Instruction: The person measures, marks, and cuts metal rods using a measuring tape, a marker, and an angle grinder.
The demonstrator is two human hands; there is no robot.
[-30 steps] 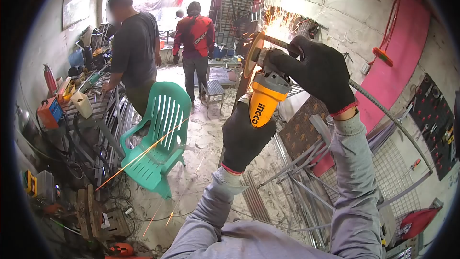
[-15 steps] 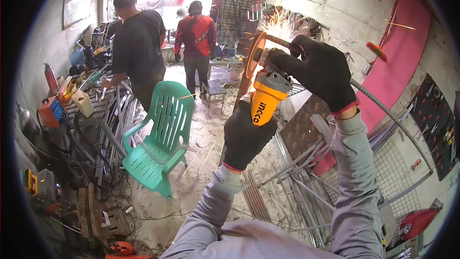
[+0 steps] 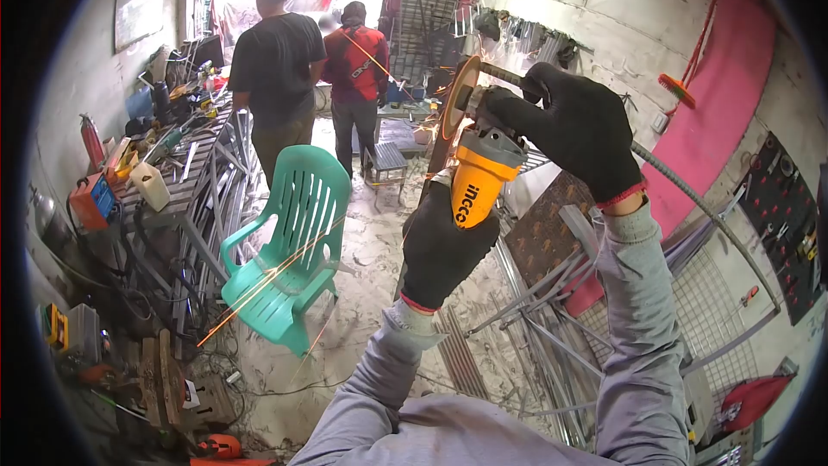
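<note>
A yellow and grey angle grinder (image 3: 487,168) is held up in front of me, its orange disc (image 3: 461,99) edge-on at the left. My left hand (image 3: 448,246), in a black glove, is wrapped round the lower end of its yellow body. Gloved too, my right hand (image 3: 573,125) is closed at the grinder's head, its fingers bent around the side handle area. A ribbed metal bar (image 3: 690,198) runs behind the right hand, and its far end reaches the disc. Faint sparks show around the disc.
A green plastic chair (image 3: 289,242) stands left of centre. Beyond it are a person in a dark shirt (image 3: 276,60) and a person in a red jacket (image 3: 355,60). A cluttered workbench (image 3: 185,185) lines the left; metal frames (image 3: 552,311) lie at the right.
The bright spark burst behind the disc has shrunk, and streaks now cross the chair. The person in the dark shirt has moved right and stands more upright. My hands have hardly moved.
</note>
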